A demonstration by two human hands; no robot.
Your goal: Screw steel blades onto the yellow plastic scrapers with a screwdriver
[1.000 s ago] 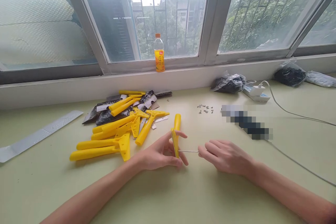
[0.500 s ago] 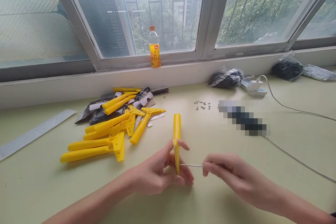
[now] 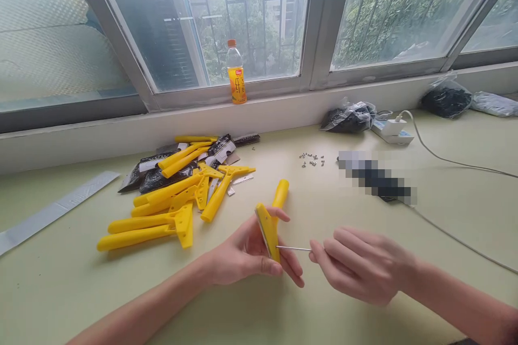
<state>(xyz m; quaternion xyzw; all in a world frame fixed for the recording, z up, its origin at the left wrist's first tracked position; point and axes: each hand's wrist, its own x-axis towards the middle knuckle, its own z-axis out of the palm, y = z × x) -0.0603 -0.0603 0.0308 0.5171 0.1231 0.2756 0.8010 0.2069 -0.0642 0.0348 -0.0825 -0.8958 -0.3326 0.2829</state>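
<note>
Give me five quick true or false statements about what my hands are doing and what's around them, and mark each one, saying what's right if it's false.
1. The left hand holds a yellow tool. True.
2. The right hand is empty. False: it holds a thin metal rod that points at the yellow tool.
3. The bottle lies on its side. False: it stands upright on the window ledge.
4. Small metal screws lie scattered on the desk. True.
5. The other yellow tools lie to the right of the right hand. False: they lie on the desk's left side.
</note>
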